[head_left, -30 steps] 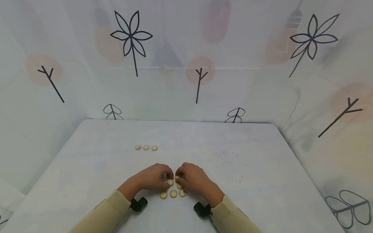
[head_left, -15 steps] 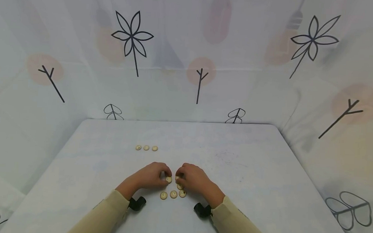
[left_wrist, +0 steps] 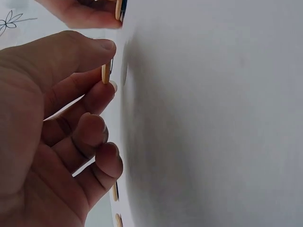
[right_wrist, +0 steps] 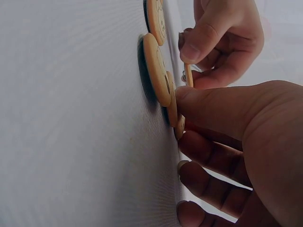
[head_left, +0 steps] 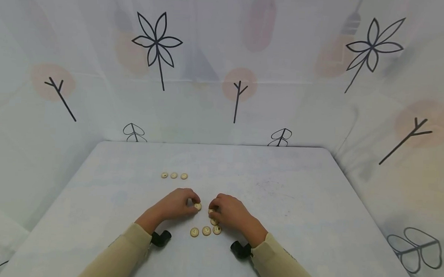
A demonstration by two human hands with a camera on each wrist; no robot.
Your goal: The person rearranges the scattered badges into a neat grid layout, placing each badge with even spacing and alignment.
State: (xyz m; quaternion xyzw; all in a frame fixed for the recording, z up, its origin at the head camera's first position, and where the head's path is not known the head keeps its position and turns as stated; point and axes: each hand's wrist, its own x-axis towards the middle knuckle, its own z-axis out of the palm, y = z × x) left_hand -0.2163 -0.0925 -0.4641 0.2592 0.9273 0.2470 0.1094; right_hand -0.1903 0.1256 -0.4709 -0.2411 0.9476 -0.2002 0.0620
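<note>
Thumb and fingers of my left hand (head_left: 176, 203) pinch a round wooden badge (head_left: 198, 206). In the left wrist view that badge stands on edge, a thin metal wire on its back, held a little off the tabletop. My right hand (head_left: 232, 213) pinches another wooden badge (right_wrist: 180, 126) at the tabletop, partly hidden by the fingers. Just below it in the head view lies a further badge (head_left: 214, 221). Nearer me, a row of three badges (head_left: 206, 231) lies flat, faces drawn on them.
Farther back on the left of the white table (head_left: 279, 186) lies a row of three similar badges (head_left: 173, 175). A patterned white cloth (head_left: 205, 104) hangs behind and at both sides. Dark wrist cameras (head_left: 161, 238) sit below the cuffs.
My left hand has moved away to the left and slightly farther back with its badge, widening the space between the hands. The right hand and the lying badges have stayed put.
</note>
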